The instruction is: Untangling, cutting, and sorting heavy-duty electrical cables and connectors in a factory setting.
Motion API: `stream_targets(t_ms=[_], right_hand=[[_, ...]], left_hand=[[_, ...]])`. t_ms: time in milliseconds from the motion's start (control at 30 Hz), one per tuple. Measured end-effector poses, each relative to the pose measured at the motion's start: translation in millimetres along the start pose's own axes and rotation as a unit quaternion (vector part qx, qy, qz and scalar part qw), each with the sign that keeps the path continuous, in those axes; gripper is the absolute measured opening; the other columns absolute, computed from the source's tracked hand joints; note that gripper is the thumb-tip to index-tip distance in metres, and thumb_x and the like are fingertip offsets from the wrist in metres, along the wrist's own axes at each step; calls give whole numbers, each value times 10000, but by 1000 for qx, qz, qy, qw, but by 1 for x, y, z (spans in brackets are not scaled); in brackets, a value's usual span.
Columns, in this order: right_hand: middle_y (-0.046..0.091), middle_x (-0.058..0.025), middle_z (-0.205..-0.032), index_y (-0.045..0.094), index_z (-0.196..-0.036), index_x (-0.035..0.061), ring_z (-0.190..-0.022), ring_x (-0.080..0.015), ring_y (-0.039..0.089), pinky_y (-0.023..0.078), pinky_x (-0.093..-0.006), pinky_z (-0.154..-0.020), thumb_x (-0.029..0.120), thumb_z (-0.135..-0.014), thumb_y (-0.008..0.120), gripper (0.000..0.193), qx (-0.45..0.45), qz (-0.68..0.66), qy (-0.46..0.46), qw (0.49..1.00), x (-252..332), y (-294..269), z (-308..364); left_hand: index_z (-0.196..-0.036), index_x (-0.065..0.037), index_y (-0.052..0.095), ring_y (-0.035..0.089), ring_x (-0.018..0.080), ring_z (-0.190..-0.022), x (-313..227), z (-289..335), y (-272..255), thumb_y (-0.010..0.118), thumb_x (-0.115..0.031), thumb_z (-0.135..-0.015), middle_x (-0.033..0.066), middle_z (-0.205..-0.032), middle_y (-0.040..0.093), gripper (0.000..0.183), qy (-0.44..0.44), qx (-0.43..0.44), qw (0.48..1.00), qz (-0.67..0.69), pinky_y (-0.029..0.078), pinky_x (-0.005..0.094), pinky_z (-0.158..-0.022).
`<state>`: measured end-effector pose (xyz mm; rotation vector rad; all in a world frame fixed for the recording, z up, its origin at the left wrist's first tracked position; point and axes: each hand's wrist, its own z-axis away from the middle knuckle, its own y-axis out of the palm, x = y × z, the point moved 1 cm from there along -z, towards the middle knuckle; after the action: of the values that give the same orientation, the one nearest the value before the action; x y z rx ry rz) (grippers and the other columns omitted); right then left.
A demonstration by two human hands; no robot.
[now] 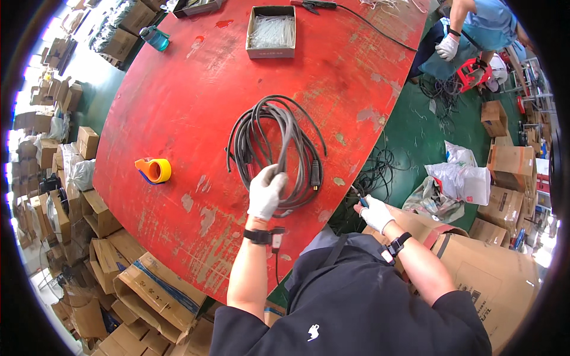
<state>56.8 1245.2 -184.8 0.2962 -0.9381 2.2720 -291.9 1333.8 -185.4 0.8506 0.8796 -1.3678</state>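
Observation:
A coil of thick dark cable (289,136) lies on the red tabletop (196,118). My gloved left hand (265,191) is closed round the near-left strands of the coil. A dark plug with a brass-coloured tip (315,173) rests at the coil's right side, and a small red part shows just above my left fingers. Beyond the table's right edge, my gloved right hand (376,215) is closed on a small tool with a blue part (363,201). Its thin end points up and left; its exact kind is hidden by the fingers.
On the table are a box of white cable ties (271,37), a yellow-orange tape roll (157,171), a teal bottle (155,38) and a red-handled clamp (314,4). Loose black cables (380,169) lie right of the table. Cardboard boxes (475,273) stand nearby. A co-worker (469,41) is at far right.

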Motion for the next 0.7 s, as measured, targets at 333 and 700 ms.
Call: stream_targets(t_ms=[333, 700], right_hand=[[729, -213, -922, 637, -1032, 34, -906, -386, 715, 543, -448, -826, 357, -972, 724, 339, 11, -34, -8, 999, -2, 11, 1], [734, -185, -908, 637, -1030, 44, -884, -349, 719, 547, -429, -814, 368, -983, 711, 336, 18, -26, 4, 999, -2, 8, -1]], left_hand=[[-1286, 0, 681, 613, 60, -823, -9, 5, -22, 655, -164, -1039, 13, -991, 726, 297, -48, 55, 969, 235, 492, 238, -726], [-1258, -7, 709, 672, 172, -1054, -18, 7, -38, 756, -199, -959, 120, -1306, 667, 359, 116, -115, 971, -172, 545, 328, -939]])
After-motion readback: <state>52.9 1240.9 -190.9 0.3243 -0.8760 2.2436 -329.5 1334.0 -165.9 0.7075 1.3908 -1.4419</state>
